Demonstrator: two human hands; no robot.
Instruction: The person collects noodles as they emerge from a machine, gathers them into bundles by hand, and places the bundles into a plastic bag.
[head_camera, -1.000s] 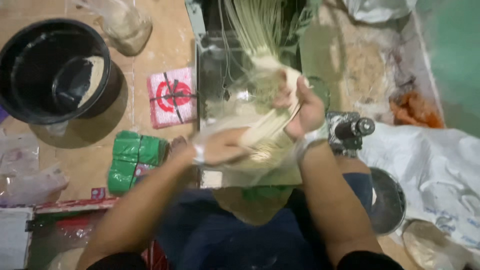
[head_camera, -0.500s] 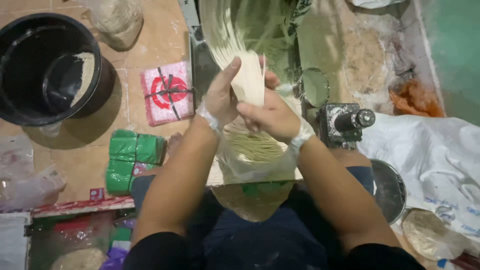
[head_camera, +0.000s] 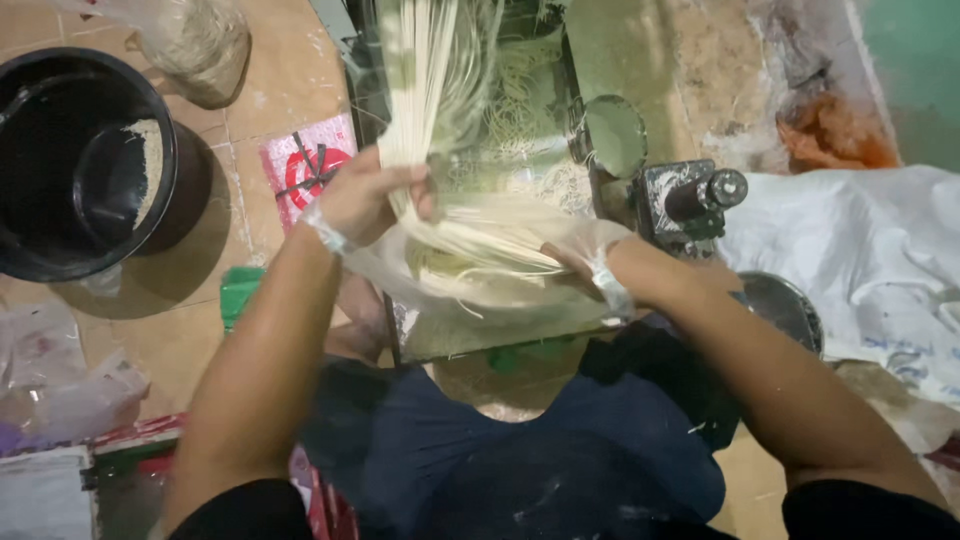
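Holding a thick bunch of fresh noodle strands with my left hand, fingers wrapped tight around them where they hang down from the noodle machine. Both hands are in thin clear gloves, btw. My right hand is lower and off to the right of that grip, cupped under the trailing ends, so it's more of a loose cradle than a clamp. I honestly can't tell if those fingers are fully closed on the strands.

Progress-wise I'd say roughly midway. The strands are already cut and gathered into one bundle, and the lower part is folding over into a pile just below my left hand, on the metal tray in front of my lap. What's left, as far as I can judge: the upper length above my grip hangs long and straight and isn't laid down yet, and there are loose curly noodle bits beyond it on the machine bed.

Off to the left of my left arm sits a big black bucket, plus a pink packet on the tile floor.
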